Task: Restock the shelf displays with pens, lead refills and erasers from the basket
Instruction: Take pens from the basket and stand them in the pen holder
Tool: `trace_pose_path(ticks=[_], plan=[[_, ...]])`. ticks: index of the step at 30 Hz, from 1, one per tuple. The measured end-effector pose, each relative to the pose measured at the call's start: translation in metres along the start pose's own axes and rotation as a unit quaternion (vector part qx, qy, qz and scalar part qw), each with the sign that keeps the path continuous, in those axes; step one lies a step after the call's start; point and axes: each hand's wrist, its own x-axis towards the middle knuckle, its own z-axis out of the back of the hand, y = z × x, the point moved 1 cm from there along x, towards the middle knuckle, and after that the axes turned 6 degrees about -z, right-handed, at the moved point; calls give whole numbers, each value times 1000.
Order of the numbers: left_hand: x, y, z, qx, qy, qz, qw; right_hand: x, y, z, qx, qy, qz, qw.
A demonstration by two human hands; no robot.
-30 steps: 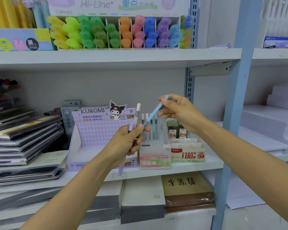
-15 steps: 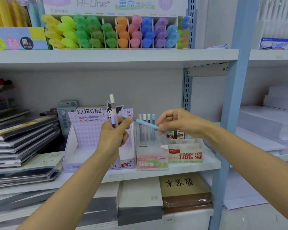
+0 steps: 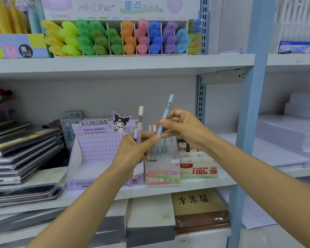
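My right hand [image 3: 184,129] pinches the blue pen [image 3: 166,115] at centre frame, its long axis near upright, lower end aimed at the Fruit Soda pen holder [image 3: 162,176] just below. My left hand [image 3: 134,151], beside it, grips spare pens [image 3: 141,111].

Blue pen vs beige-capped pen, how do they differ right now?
Colour: the blue pen has a pale blue barrel; the beige-capped pen has a cream cap. Holder: the right hand pinches the blue pen; the left hand grips the beige-capped pen. Pose: blue pen leans right, beige-capped pen stands nearly upright. Both are slim and held in the air.
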Motion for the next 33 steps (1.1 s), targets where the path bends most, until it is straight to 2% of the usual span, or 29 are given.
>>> trace_pose_path(ticks=[4,9,14,17,19,21,23,26,29,31,33], plan=[[-2,3,-3,-1,1,15,1000,2,-6,-1,31,-4,8,999],[-1,3,1,-8,-2,19,1000,6,5,15,109,-82,64,989],[0,2,1,-7,8,23,1000,10,7,17,43,-67,65,995],[3,2,7,-1,-6,44,999,14,15,30,32,-125,78,989],[5,4,11,-14,-30,73,997,15,17,41,-24,-169,73,983],[6,6,15,-44,-36,85,995,17,9,44,-128,-186,60,972],[5,8,16,-50,-13,71,996,19,-5,39,-225,-190,48,954],[-1,10,15,-12,36,48,998,22,-26,27,-314,-190,56,929],[-5,13,15,30,61,52,996,21,-36,24,-422,-187,77,884],[-6,14,15,42,72,58,995,19,-38,27,-460,-189,80,864],[-6,15,15,40,78,60,994,18,-38,30,-468,-189,78,860]])
